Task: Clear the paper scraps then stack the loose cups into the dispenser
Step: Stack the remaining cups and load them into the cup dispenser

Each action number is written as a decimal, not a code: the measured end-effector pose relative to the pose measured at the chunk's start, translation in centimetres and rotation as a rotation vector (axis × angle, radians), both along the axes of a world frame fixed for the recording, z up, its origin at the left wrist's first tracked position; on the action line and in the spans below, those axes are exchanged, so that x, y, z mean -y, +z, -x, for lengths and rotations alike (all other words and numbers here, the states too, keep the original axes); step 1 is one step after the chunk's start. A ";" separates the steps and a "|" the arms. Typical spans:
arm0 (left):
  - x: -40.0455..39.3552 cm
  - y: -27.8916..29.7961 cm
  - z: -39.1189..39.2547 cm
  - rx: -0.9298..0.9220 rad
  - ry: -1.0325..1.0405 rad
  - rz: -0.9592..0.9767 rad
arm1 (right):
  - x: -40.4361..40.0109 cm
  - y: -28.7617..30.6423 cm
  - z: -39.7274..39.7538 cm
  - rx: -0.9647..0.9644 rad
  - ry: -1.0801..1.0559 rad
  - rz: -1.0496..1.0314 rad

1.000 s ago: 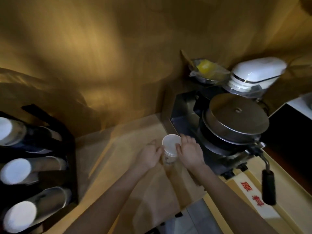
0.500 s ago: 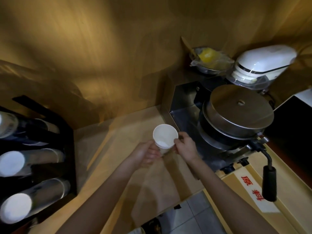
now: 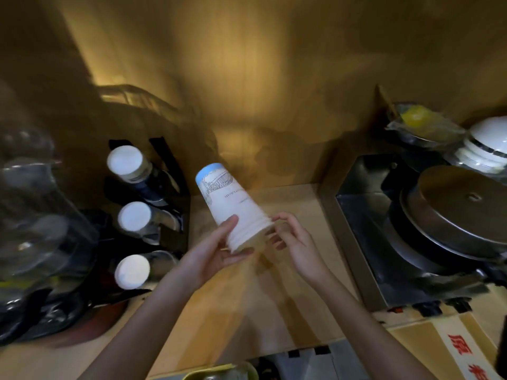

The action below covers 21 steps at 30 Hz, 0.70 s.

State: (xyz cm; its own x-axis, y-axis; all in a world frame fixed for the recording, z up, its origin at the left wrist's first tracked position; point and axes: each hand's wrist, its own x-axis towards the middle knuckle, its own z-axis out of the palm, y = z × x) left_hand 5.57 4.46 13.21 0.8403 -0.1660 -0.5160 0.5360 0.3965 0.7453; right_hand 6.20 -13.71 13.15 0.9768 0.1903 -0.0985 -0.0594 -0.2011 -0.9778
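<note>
A: Where's the stack of cups?
B: In the air above the tabletop, upside down, tilted. Base points up and away to the left, stacked rims sit low near the palms. Blue band and line drawing near the base.
A: Left hand?
B: Grip is closed around the rim end: thumb on the side wall, fingers curled underneath. It carries the stack.
A: Right hand?
B: Fingers spread and loose, just right of the rims. Fingertips are at the rim edge; can't tell if they touch. Not grasping anything.
A: Dispenser?
B: Left of the left grip, apart from it. Black rack, three tubes with white round cup ends facing the camera.
A: Anything else close?
B: Metal machine with a round lid well right of the right hand. Blurred clear plastic far left.
</note>
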 end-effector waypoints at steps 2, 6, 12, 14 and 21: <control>-2.0 0.0 1.6 0.120 0.020 -0.199 | -1.8 0.0 0.4 -0.051 0.020 -0.050; -5.0 1.1 5.0 0.349 0.078 -0.517 | -5.4 0.1 1.6 -0.078 0.140 -0.093; -8.5 1.6 8.7 0.523 0.172 -0.755 | -10.3 0.9 4.2 -0.021 0.274 0.017; -9.5 1.5 9.8 0.531 0.181 -0.826 | -11.8 1.1 5.0 0.017 0.264 0.049; -13.3 2.3 12.5 0.551 -0.020 -0.944 | -15.9 0.9 6.9 0.158 0.266 0.107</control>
State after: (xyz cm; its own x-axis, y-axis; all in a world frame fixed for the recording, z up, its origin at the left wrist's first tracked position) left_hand -6.91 17.75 15.54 0.9966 0.0828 0.0032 0.0359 -0.4657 0.8842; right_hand -0.75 2.19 14.01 0.8989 0.4378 0.0169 0.1598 -0.2917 -0.9431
